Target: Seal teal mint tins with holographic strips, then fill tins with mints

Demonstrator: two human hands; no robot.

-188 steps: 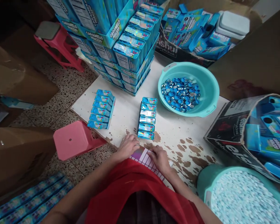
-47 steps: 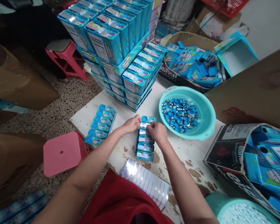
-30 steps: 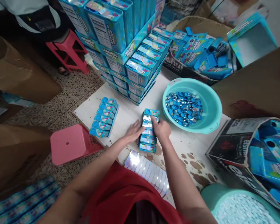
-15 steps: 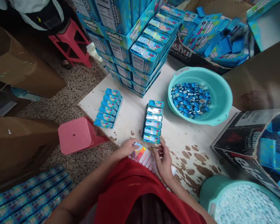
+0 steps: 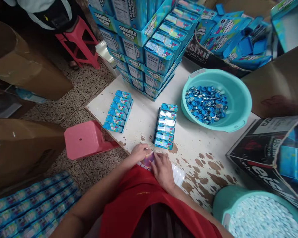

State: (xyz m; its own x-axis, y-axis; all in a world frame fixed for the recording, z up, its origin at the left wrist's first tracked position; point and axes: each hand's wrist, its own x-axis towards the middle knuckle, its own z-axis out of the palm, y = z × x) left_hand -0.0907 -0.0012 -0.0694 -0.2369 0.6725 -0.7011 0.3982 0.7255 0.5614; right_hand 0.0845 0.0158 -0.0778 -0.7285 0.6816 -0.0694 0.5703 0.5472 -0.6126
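Note:
A shiny sheet of stickers (image 5: 178, 174), with iridescent strips at its left part and white backing at its right, lies at the table's near edge against the red apron. My left hand (image 5: 139, 154) pinches its left end between thumb and fingers. Reaching across the sheet, my right hand (image 5: 164, 169) has its fingers bent and pressed at the coloured part, close to the left thumb; its fingertips are partly hidden. Just beyond the hands stands a row of blue tins (image 5: 166, 128) in a tray, several with shiny strips on top. Another row of blue tins (image 5: 118, 110) sits to the left.
A turquoise basin (image 5: 240, 96) of small caps stands right of the tins, and a tub of pale candies (image 5: 265, 215) at lower right. Stacked tin trays (image 5: 139, 53) rise at the back. Cardboard boxes (image 5: 253, 145) flank the table; a pink stool (image 5: 83, 138) is at left.
My right hand has moved left over the sheet, from beside the nearest tin to close by my left hand. The left hand keeps its hold. The view has shifted slightly.

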